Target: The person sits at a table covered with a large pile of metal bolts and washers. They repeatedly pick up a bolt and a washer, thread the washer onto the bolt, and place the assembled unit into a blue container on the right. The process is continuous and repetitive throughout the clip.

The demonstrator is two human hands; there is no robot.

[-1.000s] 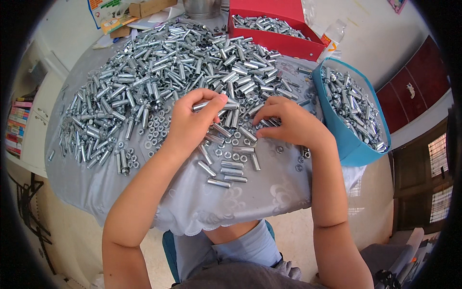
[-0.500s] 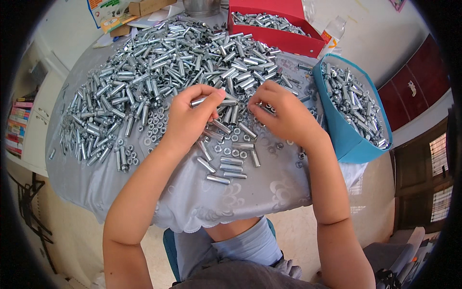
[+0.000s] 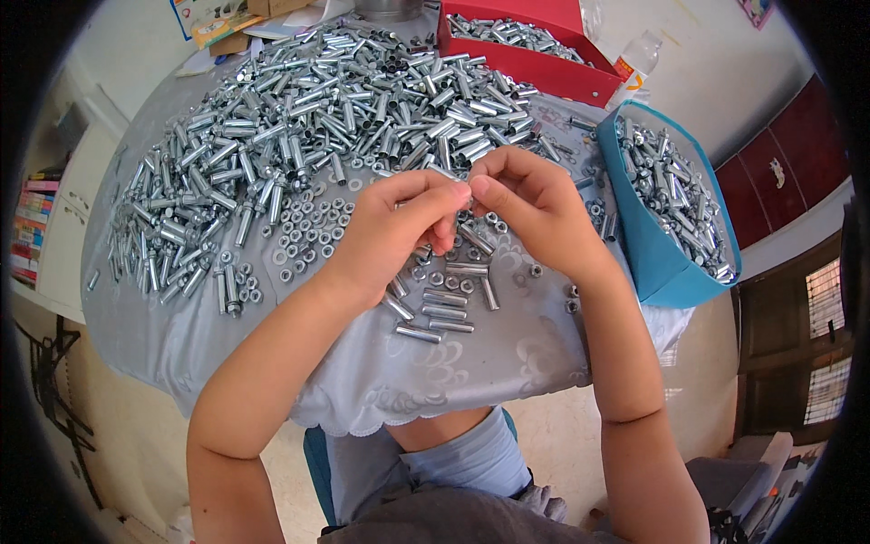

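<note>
My left hand (image 3: 390, 227) and my right hand (image 3: 536, 207) meet at thumb and fingertips above the near edge of the metal pile. Both are closed in a pinch. Whatever sits between the fingertips is hidden by them; the metal sleeve seen earlier in the left hand does not show clearly now. Below the hands lie several loose shiny sleeves (image 3: 445, 296) on the cloth, partly lined up. Hex nuts (image 3: 304, 231) are scattered by my left wrist. Beyond the hands spreads the large heap of metal sleeves and bolts (image 3: 317, 109).
A teal bin (image 3: 662, 263) full of bolt assemblies stands at the right. Behind are a red box (image 3: 535, 71) with more metal parts, a plastic bottle (image 3: 639, 56) and a metal pot (image 3: 388, 9). A grey patterned cloth (image 3: 507, 363) covers the round table.
My right hand has moved left and my left hand slightly right, so their fingertips now touch. The sleeve visible in the left hand before is now covered. The view has shifted slightly.
</note>
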